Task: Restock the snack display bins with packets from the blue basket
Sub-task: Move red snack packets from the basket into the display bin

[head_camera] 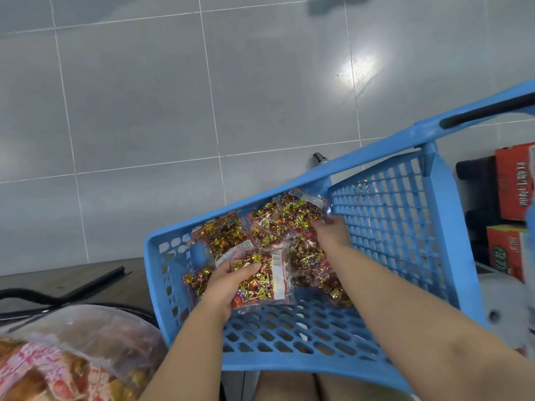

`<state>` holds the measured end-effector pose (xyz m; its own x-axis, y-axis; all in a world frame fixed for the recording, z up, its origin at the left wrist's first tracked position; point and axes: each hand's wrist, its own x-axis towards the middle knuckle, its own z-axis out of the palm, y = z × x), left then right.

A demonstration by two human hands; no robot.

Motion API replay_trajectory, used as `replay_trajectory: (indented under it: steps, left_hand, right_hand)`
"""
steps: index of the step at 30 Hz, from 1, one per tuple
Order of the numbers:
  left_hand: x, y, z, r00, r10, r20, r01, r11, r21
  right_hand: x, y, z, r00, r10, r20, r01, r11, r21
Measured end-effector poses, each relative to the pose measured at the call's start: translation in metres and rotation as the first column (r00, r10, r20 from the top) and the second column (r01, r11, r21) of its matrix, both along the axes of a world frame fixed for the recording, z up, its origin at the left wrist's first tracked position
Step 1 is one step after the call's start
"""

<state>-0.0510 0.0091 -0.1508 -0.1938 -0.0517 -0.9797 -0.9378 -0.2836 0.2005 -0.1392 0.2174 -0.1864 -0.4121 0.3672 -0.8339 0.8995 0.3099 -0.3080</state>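
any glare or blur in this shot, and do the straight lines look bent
Head view: a bright reflection glares off the floor tiles. Head view: the grout lines bow, which is wide-angle distortion. Head view: the packet held in the left hand is sharp, its foil glinting, while the clear bag at lower left is soft and the lower right corner is smeared.

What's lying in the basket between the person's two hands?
Only more clear packets of gold-and-red wrapped sweets, heaped in the blue plastic basket between the left hand and right hand, seen in the head view.
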Motion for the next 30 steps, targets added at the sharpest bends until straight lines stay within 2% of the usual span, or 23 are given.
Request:
replay_trajectory:
  steps: [2, 5, 8, 11, 14, 16, 18, 19, 20, 21, 23, 24, 25, 26, 28, 30]
  left_hand:
    - [0.005, -0.004, -0.003, 0.999, 0.03, -0.015, -0.031, 0.999, -0.034]
    - [0.009, -0.01, -0.003, 0.997, 0.08, -0.013, -0.08, 0.996, -0.044]
    - [0.013, -0.011, 0.001, 0.996, 0.084, -0.014, -0.084, 0.995, -0.055]
    - [0.014, -0.008, 0.01, 0.997, 0.065, -0.044, -0.068, 0.995, -0.075]
    - [0.013, -0.006, 0.016, 0.99, 0.139, -0.025, -0.141, 0.983, -0.12]
    - [0.013, -0.007, 0.018, 0.982, 0.187, -0.003, -0.185, 0.972, -0.143]
    - [0.012, -0.005, 0.022, 0.979, 0.202, -0.01, -0.201, 0.966, -0.164]
    - [0.01, -0.003, 0.024, 0.982, 0.189, -0.016, -0.189, 0.969, -0.161]
    - [0.007, -0.001, 0.026, 0.984, 0.18, -0.016, -0.18, 0.973, -0.146]
    - [0.004, 0.001, 0.029, 0.981, 0.195, -0.012, -0.195, 0.975, -0.106]
    - [-0.005, 0.006, 0.04, 0.958, 0.286, -0.016, -0.286, 0.958, 0.018]
    - [-0.008, 0.008, 0.044, 0.944, 0.33, -0.013, -0.328, 0.942, 0.075]
    - [-0.011, 0.008, 0.048, 0.936, 0.351, -0.008, -0.347, 0.93, 0.123]
    - [-0.013, 0.007, 0.051, 0.936, 0.352, -0.008, -0.346, 0.923, 0.169]
    - [-0.015, 0.004, 0.055, 0.954, 0.3, -0.008, -0.289, 0.927, 0.238]
    - [-0.015, 0.003, 0.058, 0.975, 0.222, -0.015, -0.214, 0.954, 0.209]
  right_hand:
    - [-0.014, -0.002, -0.017, 0.995, -0.075, 0.063, 0.074, 0.997, 0.016]
    - [-0.024, -0.01, -0.029, 0.981, -0.096, 0.169, 0.085, 0.994, 0.07]
    - [-0.024, -0.015, -0.035, 0.978, -0.183, 0.103, 0.176, 0.982, 0.075]
    - [-0.022, -0.014, -0.036, 0.959, -0.28, 0.04, 0.281, 0.959, -0.016]
    - [-0.018, -0.016, -0.014, 0.969, -0.245, -0.033, 0.233, 0.949, -0.212]
    - [-0.011, -0.017, 0.011, 0.981, -0.183, -0.066, 0.157, 0.944, -0.289]
    - [0.003, -0.015, 0.036, 0.978, -0.017, -0.206, -0.043, 0.959, -0.281]
    - [0.012, -0.015, 0.048, 0.942, 0.126, -0.31, -0.197, 0.957, -0.212]
    - [0.022, -0.015, 0.06, 0.866, 0.286, -0.411, -0.361, 0.925, -0.118]
    - [0.032, -0.015, 0.071, 0.746, 0.427, -0.511, -0.51, 0.86, -0.027]
    - [0.051, -0.017, 0.084, 0.428, 0.616, -0.661, -0.719, 0.675, 0.164]
    - [0.058, -0.016, 0.086, 0.27, 0.664, -0.697, -0.758, 0.593, 0.272]
    - [0.063, -0.015, 0.087, 0.164, 0.688, -0.707, -0.767, 0.54, 0.347]
    - [0.066, -0.014, 0.087, 0.126, 0.698, -0.704, -0.779, 0.509, 0.365]
    - [0.071, -0.017, 0.088, 0.11, 0.709, -0.697, -0.813, 0.468, 0.348]
    - [0.078, -0.019, 0.085, 0.02, 0.717, -0.697, -0.848, 0.382, 0.368]
